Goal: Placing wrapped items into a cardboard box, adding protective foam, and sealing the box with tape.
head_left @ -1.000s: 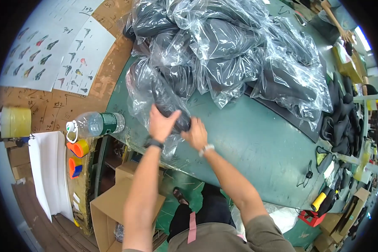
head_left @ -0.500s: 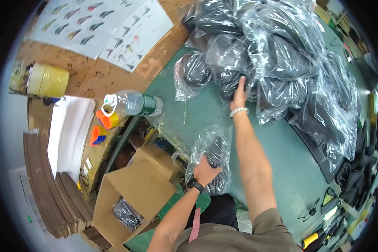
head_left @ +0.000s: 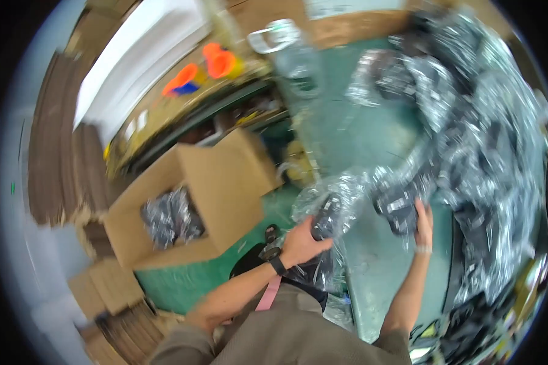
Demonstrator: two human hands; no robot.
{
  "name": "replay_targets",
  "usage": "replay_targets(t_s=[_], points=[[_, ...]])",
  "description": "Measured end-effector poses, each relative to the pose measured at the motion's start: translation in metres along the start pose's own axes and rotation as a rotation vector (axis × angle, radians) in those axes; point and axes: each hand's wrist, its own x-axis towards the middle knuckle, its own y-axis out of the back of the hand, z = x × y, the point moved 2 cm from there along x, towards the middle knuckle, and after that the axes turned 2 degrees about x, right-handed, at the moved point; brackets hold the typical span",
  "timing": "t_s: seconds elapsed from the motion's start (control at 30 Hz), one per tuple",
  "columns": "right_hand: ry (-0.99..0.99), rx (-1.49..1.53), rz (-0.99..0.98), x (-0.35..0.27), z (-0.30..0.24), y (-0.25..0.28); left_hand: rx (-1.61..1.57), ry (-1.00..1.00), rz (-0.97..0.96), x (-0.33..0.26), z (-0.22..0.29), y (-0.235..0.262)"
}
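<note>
At the near edge of the green table, my left hand (head_left: 303, 244) is closed on a clear plastic bag (head_left: 329, 218) with a dark item inside. To its right, my right hand (head_left: 424, 224) grips another bagged dark item (head_left: 398, 208), its thumb and fingers along the right side. This second bag is just left of a large heap of clear bags with black contents (head_left: 490, 137). The plastic of the two held bags lies close together, possibly touching. Motion blur and shiny film hide what kind of items these are.
An open cardboard box (head_left: 222, 201) with bagged dark items (head_left: 173, 218) inside stands left of the table. Beyond it are a clear bottle (head_left: 295, 61), orange-rimmed containers (head_left: 223, 62) and white sheets (head_left: 137, 58). Stacked cardboard (head_left: 58, 140) is at the far left.
My view has swung left toward the box. My right hand has drawn a bagged item nearer, away from the heap. My left hand still holds its bag, now raised at the table edge.
</note>
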Motion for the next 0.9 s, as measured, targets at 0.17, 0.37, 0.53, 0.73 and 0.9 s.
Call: replay_targets(t_s=[0.17,0.37,0.53,0.73,0.9], points=[[-0.016,-0.482,0.176,-0.059,0.067,0.06,-0.488,-0.245,-0.069,-0.089,0.027,0.15],[0.097,-0.49,0.491,-0.01,0.048,0.003,-0.572,0.111,0.256,-0.128,-0.093,0.35],[-0.163,-0.513,0.611,-0.045,0.033,-0.032,-0.144,0.202,-0.071,-0.031,-0.243,0.392],[0.543,-0.776,0.531,-0.211,0.006,-0.204,0.389,-0.089,-0.25,0.079,-0.35,0.315],[0.674,-0.843,0.364,-0.345,-0.071,-0.354,0.091,0.054,-0.07,0.132,-0.379,0.282]])
